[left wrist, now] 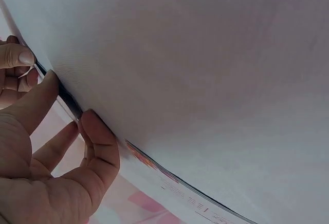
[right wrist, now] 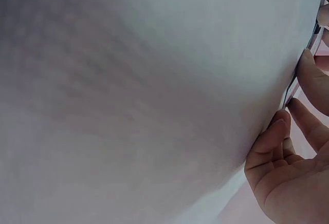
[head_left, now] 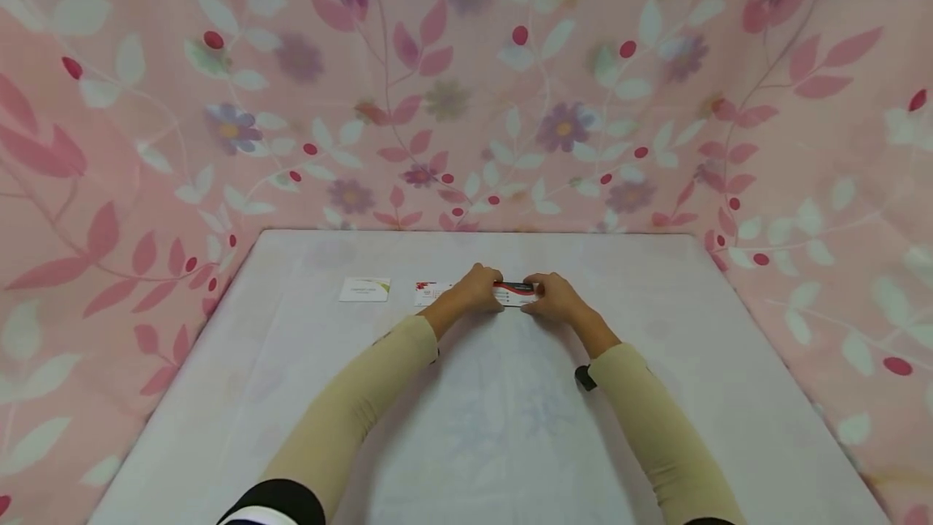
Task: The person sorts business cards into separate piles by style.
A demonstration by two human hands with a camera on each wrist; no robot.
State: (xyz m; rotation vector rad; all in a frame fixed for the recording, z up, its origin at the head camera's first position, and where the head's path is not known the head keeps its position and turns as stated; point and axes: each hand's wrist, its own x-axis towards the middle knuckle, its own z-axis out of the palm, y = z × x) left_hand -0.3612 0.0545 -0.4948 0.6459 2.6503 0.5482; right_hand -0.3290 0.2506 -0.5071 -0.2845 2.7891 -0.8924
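Observation:
A business card (head_left: pixel 514 295) with a black top, a red curve and a white lower part lies near the far side of the table, between the two hands. My left hand (head_left: pixel 477 290) pinches its left end, thumb at the near edge and fingers at the far edge. The right hand (head_left: pixel 555 298) grips the right end in the same way. Both wrist views show the card edge-on, with the left hand (left wrist: pixel 61 172) and the right hand (right wrist: pixel 293 167) at it. A white card with red flowers (head_left: pixel 428 292) sits just left, partly hidden by the left hand.
Farther left on the white tabletop (head_left: pixel 306 395) is a white card with a green corner (head_left: pixel 364 290), roughly in line with the others. A pink floral cloth (head_left: pixel 466 104) hangs behind the table's far edge and along both sides.

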